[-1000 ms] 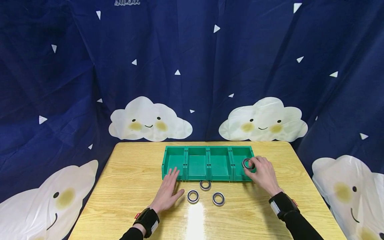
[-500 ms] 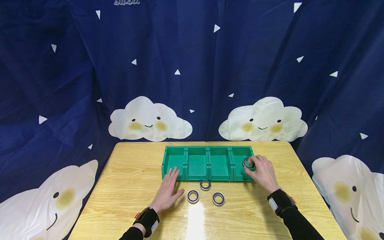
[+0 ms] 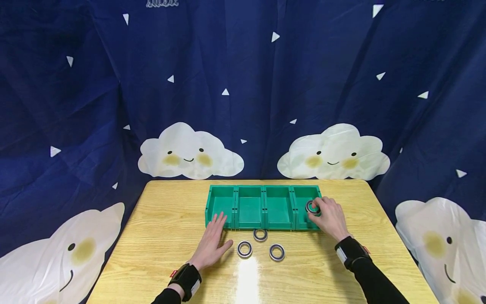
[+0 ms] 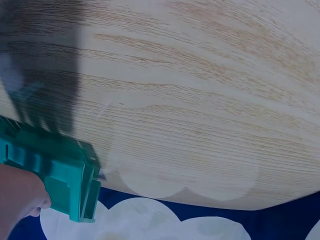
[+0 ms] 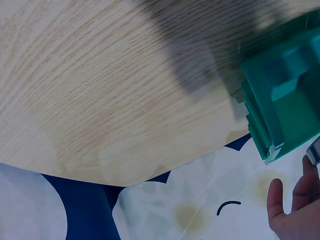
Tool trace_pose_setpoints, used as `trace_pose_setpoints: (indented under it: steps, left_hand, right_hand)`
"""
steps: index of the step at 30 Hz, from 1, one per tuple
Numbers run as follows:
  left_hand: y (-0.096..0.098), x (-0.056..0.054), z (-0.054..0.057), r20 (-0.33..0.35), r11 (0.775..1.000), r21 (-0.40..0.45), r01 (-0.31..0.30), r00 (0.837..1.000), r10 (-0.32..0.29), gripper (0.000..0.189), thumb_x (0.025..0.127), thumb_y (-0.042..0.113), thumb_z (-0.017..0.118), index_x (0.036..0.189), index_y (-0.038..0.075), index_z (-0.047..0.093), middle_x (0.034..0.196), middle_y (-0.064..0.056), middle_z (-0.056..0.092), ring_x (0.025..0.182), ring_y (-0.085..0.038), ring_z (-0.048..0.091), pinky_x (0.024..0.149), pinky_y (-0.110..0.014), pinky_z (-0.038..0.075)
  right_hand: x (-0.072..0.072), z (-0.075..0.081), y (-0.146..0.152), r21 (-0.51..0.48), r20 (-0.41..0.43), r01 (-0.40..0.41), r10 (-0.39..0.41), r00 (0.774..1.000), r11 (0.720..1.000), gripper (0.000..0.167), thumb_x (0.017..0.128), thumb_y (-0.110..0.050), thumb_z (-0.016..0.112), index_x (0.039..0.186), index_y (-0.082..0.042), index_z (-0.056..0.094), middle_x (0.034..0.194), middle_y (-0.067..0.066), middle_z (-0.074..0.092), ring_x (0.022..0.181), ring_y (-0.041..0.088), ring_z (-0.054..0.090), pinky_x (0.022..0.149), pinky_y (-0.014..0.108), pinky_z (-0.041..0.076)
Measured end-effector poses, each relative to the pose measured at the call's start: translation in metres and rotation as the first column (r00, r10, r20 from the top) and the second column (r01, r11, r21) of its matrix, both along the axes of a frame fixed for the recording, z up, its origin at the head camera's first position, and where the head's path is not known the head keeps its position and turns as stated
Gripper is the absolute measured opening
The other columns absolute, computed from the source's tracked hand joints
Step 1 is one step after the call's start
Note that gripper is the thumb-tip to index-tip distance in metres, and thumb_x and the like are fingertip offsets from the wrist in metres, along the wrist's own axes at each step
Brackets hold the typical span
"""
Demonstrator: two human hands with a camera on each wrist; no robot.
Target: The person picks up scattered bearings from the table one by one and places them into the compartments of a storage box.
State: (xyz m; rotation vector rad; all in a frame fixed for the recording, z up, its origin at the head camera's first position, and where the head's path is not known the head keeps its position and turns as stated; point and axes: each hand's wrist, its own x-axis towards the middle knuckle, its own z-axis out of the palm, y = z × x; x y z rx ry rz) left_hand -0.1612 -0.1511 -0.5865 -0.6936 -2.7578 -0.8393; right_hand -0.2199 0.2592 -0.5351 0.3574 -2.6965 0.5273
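Note:
My right hand [image 3: 330,217] pinches a ball bearing [image 3: 309,207] between thumb and fingers, over the rightmost compartment of a green bin row [image 3: 279,228]. In the right wrist view, that bearing [image 5: 314,151] shows only at the right edge, by the fingertips. My left hand [image 3: 210,245] lies with straight, spread fingers at the front of the leftmost compartment, holding nothing. Three more bearings lie on the table in front of the bins: one [image 3: 260,239] close to the front wall, one [image 3: 244,254] right of my left thumb, and one [image 3: 276,257] farther right.
The light wooden table [image 3: 167,211] carries the bins near its far side. A dark blue curtain [image 3: 262,84] with white clouds hangs behind and along both sides. Black straps with small devices sit on both wrists.
My right hand and wrist have shifted slightly left, with the bearing still pinched over the rightmost compartment. My left hand and the bearings on the table stay put.

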Motion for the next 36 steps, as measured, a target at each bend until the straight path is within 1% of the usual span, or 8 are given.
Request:
trace_pose_setpoints:
  steps: [7,13,19,26,30,33,36]
  left_hand:
    - [-0.001,0.001,-0.002,-0.007,1.000,-0.012,0.004,1.000,-0.004,0.077,0.086,0.028,0.064,0.146,0.001,0.022,0.151,-0.016,0.017,0.137,-0.037,0.013,0.108,-0.053,0.014]
    - [-0.001,0.001,-0.002,0.021,1.000,-0.006,-0.003,1.000,0.003,0.078,0.087,0.029,0.063,0.147,0.005,0.020,0.153,-0.008,0.011,0.138,-0.034,0.011,0.110,-0.050,0.011]
    - [-0.001,0.002,-0.001,0.013,1.000,0.003,0.000,1.000,0.000,0.077,0.086,0.027,0.065,0.146,0.002,0.022,0.152,-0.014,0.017,0.138,-0.033,0.011,0.109,-0.051,0.012]
    - [-0.002,0.003,-0.003,0.015,1.000,0.010,-0.005,1.000,0.005,0.078,0.086,0.027,0.065,0.146,0.002,0.022,0.153,-0.010,0.014,0.137,-0.035,0.012,0.109,-0.052,0.012]
    - [-0.002,0.003,-0.003,0.017,1.000,0.017,0.000,1.000,0.000,0.077,0.086,0.028,0.064,0.146,0.003,0.023,0.153,-0.010,0.015,0.138,-0.033,0.010,0.109,-0.051,0.013]
    - [-0.003,0.003,-0.003,0.014,1.000,0.009,-0.001,1.000,0.001,0.077,0.086,0.029,0.064,0.146,0.003,0.022,0.153,-0.010,0.015,0.138,-0.032,0.010,0.109,-0.052,0.013]
    - [-0.003,0.004,-0.004,0.004,1.000,0.003,-0.001,1.000,0.001,0.078,0.086,0.029,0.064,0.146,0.002,0.022,0.152,-0.013,0.017,0.137,-0.035,0.012,0.108,-0.054,0.014]
  right_hand:
    - [0.001,-0.005,-0.001,0.020,0.003,-0.002,0.002,1.000,1.000,0.028,0.068,-0.026,0.077,0.080,-0.012,0.056,0.080,0.005,0.052,0.075,0.028,0.048,0.061,0.043,0.038]
    - [0.002,-0.009,-0.001,0.036,0.012,-0.001,0.000,1.000,0.999,0.028,0.068,-0.026,0.076,0.081,-0.011,0.057,0.079,0.005,0.052,0.074,0.028,0.048,0.061,0.043,0.038]
    - [0.003,-0.014,-0.001,0.041,0.047,0.011,-0.013,0.999,0.999,0.028,0.068,-0.026,0.075,0.081,-0.011,0.056,0.079,0.005,0.052,0.075,0.029,0.048,0.063,0.045,0.039]
    - [0.005,-0.019,0.000,0.030,0.066,0.025,-0.027,0.997,0.999,0.028,0.068,-0.025,0.076,0.079,-0.012,0.054,0.076,0.004,0.050,0.073,0.028,0.048,0.059,0.043,0.038]
    - [0.006,-0.023,0.002,0.031,0.062,0.036,-0.038,0.997,0.999,0.028,0.068,-0.025,0.076,0.085,-0.010,0.058,0.078,0.005,0.054,0.073,0.028,0.050,0.060,0.044,0.039]
    - [0.007,-0.025,0.002,0.028,0.064,0.050,-0.051,0.997,0.998,0.034,0.067,-0.024,0.076,0.094,-0.008,0.062,0.082,0.008,0.058,0.076,0.030,0.050,0.062,0.045,0.040]
    - [0.007,-0.027,0.001,0.043,0.060,0.058,-0.061,0.996,0.997,0.039,0.067,-0.024,0.076,0.100,-0.008,0.063,0.085,0.010,0.059,0.079,0.032,0.048,0.064,0.046,0.038]
